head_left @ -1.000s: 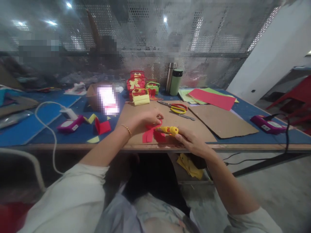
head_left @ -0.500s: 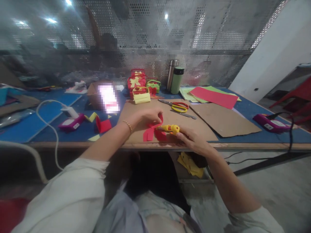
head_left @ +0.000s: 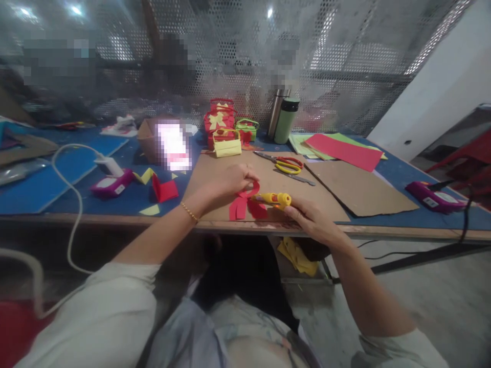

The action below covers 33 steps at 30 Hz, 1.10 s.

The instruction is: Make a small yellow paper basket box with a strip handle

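Observation:
My left hand [head_left: 238,178] pinches a curled strip of red paper [head_left: 253,191] above the cardboard mat near the table's front edge. In my right hand [head_left: 309,217] is a yellow glue gun [head_left: 276,199], its tip pointing left and close to the red strip; whether it touches the paper I cannot tell. Cut red paper pieces [head_left: 238,209] lie just below the strip, and another red piece [head_left: 258,209] lies under the glue gun's nozzle. Scissors [head_left: 287,164] with red and yellow handles rest on the cardboard [head_left: 215,168] behind my hands.
Small red paper bags [head_left: 220,120], a yellow paper bag [head_left: 227,147] and a green one [head_left: 246,129] stand at the back. Beside them are a green flask [head_left: 287,121] and a steel one. Coloured sheets [head_left: 345,151] lie right; a purple power strip [head_left: 112,184] is left.
The camera view has shifted slightly. The red strip looks a little more curled over under my left fingers, and the glue gun stays beside it.

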### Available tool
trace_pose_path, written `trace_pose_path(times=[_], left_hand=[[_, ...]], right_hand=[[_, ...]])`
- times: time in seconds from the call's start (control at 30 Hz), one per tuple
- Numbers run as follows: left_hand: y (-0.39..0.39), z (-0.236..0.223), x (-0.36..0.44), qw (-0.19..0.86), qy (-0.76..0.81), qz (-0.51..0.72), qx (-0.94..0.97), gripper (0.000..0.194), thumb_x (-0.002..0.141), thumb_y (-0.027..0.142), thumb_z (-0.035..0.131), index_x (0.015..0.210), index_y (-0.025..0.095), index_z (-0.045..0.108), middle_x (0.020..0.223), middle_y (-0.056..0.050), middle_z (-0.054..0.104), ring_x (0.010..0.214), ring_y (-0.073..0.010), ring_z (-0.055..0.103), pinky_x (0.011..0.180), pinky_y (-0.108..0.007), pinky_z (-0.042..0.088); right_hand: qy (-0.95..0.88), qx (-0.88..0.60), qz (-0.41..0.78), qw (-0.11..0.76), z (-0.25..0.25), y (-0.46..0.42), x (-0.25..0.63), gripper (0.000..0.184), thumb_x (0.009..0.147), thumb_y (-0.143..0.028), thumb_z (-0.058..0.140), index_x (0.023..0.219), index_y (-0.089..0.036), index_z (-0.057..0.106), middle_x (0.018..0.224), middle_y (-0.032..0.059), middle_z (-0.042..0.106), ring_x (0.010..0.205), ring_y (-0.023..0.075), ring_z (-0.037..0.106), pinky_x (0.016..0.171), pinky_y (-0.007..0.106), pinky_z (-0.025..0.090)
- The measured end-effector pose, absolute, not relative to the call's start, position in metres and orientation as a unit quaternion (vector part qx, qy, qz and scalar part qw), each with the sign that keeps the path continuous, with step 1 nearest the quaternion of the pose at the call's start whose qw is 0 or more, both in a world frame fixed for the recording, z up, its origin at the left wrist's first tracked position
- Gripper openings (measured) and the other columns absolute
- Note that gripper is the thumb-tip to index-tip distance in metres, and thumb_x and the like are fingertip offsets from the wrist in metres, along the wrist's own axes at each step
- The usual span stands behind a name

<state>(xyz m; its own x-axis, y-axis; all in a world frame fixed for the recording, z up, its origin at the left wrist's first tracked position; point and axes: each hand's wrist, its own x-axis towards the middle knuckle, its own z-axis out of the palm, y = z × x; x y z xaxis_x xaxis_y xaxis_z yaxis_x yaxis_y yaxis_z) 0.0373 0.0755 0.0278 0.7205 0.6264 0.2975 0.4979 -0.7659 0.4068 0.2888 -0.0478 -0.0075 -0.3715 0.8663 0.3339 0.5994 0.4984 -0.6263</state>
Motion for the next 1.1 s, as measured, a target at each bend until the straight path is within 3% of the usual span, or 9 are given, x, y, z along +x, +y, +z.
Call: trace_pose_path(times=[0.13, 0.27, 0.4, 0.73, 1.1], left_hand=[[0.06, 0.03, 0.034, 0.178, 0.34, 0.244, 0.891, 0.031, 0.087, 0.014, 0.057, 0.11, 0.017, 0.078, 0.1, -0.009, 0.078, 0.086, -0.0195, 0.067, 0.077, -0.031, 0.05], [0.047, 0.031, 0.03, 0.181, 0.34, 0.23, 0.894, 0.019, 0.09, 0.016, 0.058, 0.091, 0.016, 0.077, 0.085, -0.006, 0.076, 0.076, -0.0174, 0.063, 0.069, -0.029, 0.045], [0.04, 0.03, 0.024, 0.162, 0.354, 0.233, 0.891, 0.02, 0.093, 0.02, 0.06, 0.084, 0.016, 0.077, 0.088, -0.008, 0.076, 0.082, -0.0191, 0.064, 0.075, -0.032, 0.045], [0.033, 0.02, 0.015, 0.139, 0.369, 0.23, 0.89, 0.018, 0.096, 0.022, 0.063, 0.089, 0.018, 0.08, 0.094, -0.007, 0.074, 0.09, -0.0211, 0.064, 0.085, -0.035, 0.048], [0.04, 0.009, 0.015, 0.134, 0.373, 0.216, 0.892, 0.017, 0.093, 0.017, 0.065, 0.087, 0.018, 0.081, 0.09, -0.006, 0.073, 0.089, -0.0209, 0.064, 0.083, -0.036, 0.049]], right_hand=[[-0.802, -0.459, 0.205, 0.323, -0.005, -0.049, 0.289, 0.045, 0.105, -0.056, 0.043, 0.085, -0.021, 0.062, 0.08, 0.0055, 0.067, 0.074, 0.022, 0.06, 0.068, 0.033, 0.046], [-0.801, -0.459, 0.198, 0.328, -0.006, -0.05, 0.289, 0.048, 0.105, -0.06, 0.042, 0.083, -0.021, 0.06, 0.079, 0.0053, 0.066, 0.073, 0.0206, 0.058, 0.066, 0.032, 0.044], [-0.802, -0.456, 0.201, 0.33, -0.008, -0.049, 0.29, 0.05, 0.105, -0.062, 0.042, 0.081, -0.021, 0.059, 0.078, 0.0052, 0.065, 0.072, 0.0203, 0.057, 0.066, 0.032, 0.044], [-0.803, -0.459, 0.199, 0.324, -0.004, -0.05, 0.289, 0.048, 0.105, -0.06, 0.043, 0.081, -0.021, 0.059, 0.079, 0.006, 0.066, 0.072, 0.0207, 0.058, 0.065, 0.032, 0.044], [-0.789, -0.459, 0.208, 0.35, -0.004, -0.051, 0.29, 0.043, 0.103, -0.057, 0.047, 0.083, -0.021, 0.062, 0.074, 0.0045, 0.063, 0.068, 0.0204, 0.057, 0.063, 0.032, 0.045]])
